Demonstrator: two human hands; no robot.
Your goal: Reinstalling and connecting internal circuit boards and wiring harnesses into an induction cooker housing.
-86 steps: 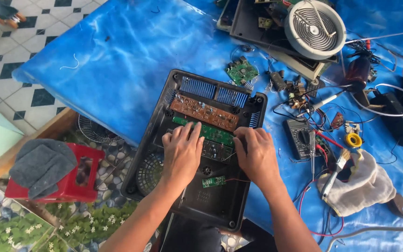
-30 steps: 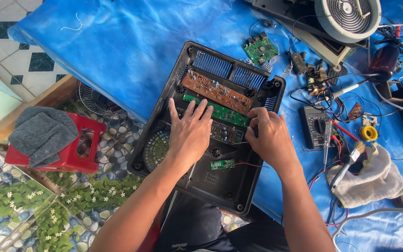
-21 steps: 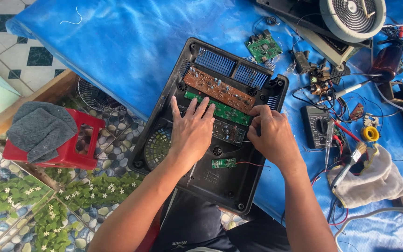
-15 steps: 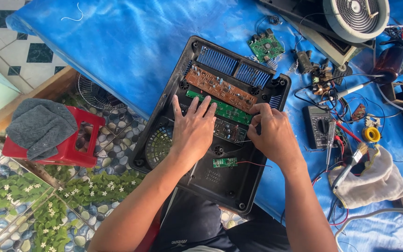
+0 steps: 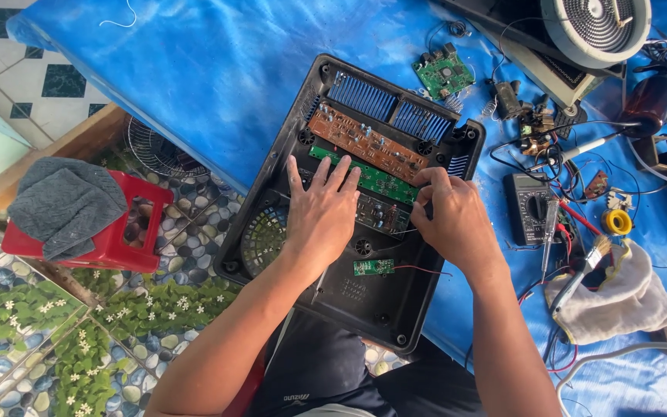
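The black open casing (image 5: pixel 349 208) lies on the blue sheet (image 5: pixel 194 77); inside it, the left hand (image 5: pixel 322 212) rests flat, fingers spread, on the long green circuit board (image 5: pixel 364 176); the right hand (image 5: pixel 453 220) curls, fingertips pinching that board's right end; 1 small green board (image 5: pixel 373 267) sits below.

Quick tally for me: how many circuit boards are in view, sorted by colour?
Green boards: 3, the long one in the black housing under both hands, a small one lower in it, a loose one on the blue sheet
Brown boards: 1
Total: 4
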